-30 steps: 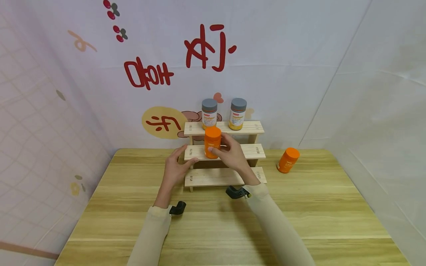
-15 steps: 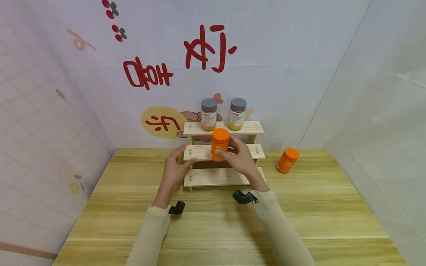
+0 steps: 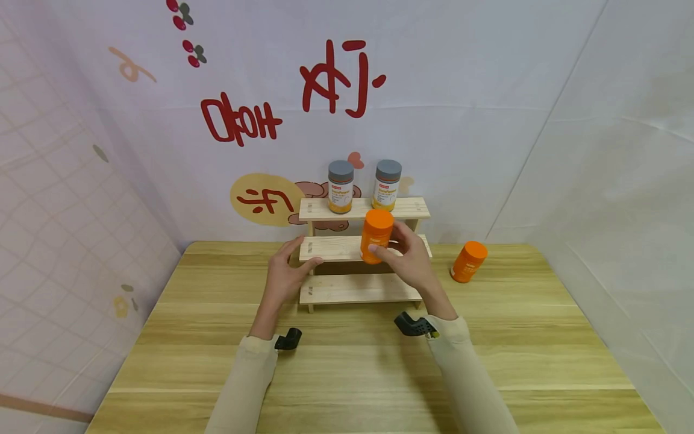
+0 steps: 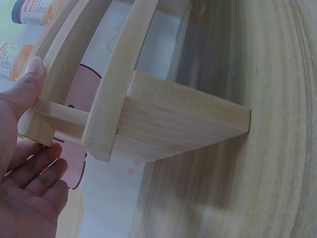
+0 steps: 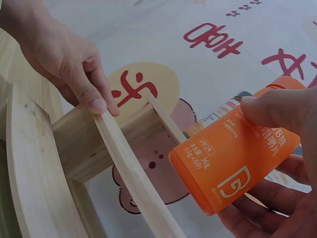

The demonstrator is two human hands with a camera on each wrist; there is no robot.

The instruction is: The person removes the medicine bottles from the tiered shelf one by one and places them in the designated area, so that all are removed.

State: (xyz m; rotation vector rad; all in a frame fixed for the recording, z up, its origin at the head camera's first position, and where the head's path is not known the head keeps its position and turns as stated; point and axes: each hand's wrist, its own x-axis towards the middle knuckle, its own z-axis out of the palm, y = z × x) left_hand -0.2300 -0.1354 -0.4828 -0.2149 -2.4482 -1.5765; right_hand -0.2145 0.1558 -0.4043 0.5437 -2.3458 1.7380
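Orange supplement bottle (image 3: 374,234): upright or nearly so in the head view, held before the right half of the middle board (image 3: 336,248). The right wrist view shows its base apart from the wood, so off the board.

Right hand (image 3: 409,259): grips the bottle, thumb on the label side, fingers round the back. Left hand (image 3: 284,274): pinches the left end of the same board, thumb at the front edge; probably steadying the three-tier wooden stand (image 3: 352,289).

Step in hand, as judged: carrying the bottle along the middle tier. Setting it down there would call for moving it back over the board and lowering the base flat, the stand kept still.

Outward: two grey-capped bottles (image 3: 340,190) on the top board (image 3: 320,208); a second orange bottle (image 3: 468,263) on the wood-grain table (image 3: 347,380), right of the stand.

Versus 1.0 s ago: held bottle and right hand shifted rightward along the tier; left hand, stand and other bottles unchanged.
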